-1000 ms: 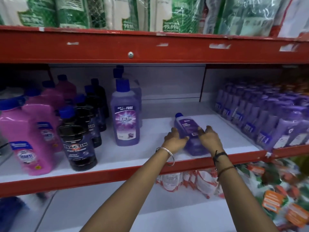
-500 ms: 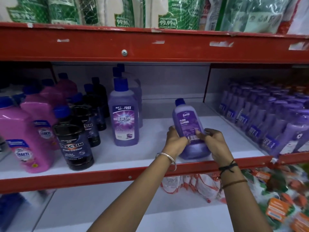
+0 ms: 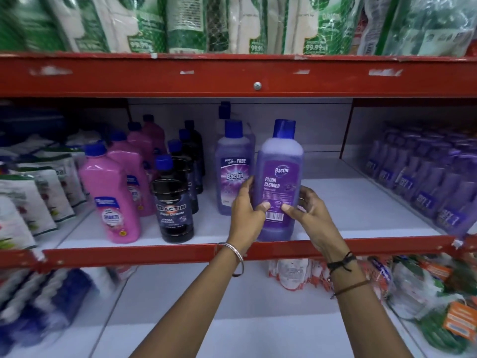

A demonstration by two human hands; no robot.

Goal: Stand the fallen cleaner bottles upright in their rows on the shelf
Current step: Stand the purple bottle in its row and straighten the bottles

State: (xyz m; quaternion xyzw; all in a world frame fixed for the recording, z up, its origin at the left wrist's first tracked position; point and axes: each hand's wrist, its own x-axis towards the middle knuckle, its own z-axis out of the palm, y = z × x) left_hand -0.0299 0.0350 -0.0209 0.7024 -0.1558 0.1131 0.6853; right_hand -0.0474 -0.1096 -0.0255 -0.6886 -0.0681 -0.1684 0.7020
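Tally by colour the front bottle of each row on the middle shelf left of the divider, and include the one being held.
Pink: 1, the pink bottle
Black: 1, the black bottle
Purple: 2, the standing purple bottle and the held purple bottle, gripped by the left hand and the right hand
Total: 4

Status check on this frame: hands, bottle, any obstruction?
Left hand and right hand both clamped on lavender bottle. Bottle upright at shelf front edge, beside the purple row's front bottle. Nothing in the way.

Perhaps three pink bottles point(image 3: 111, 195), two hands point(image 3: 245, 215)
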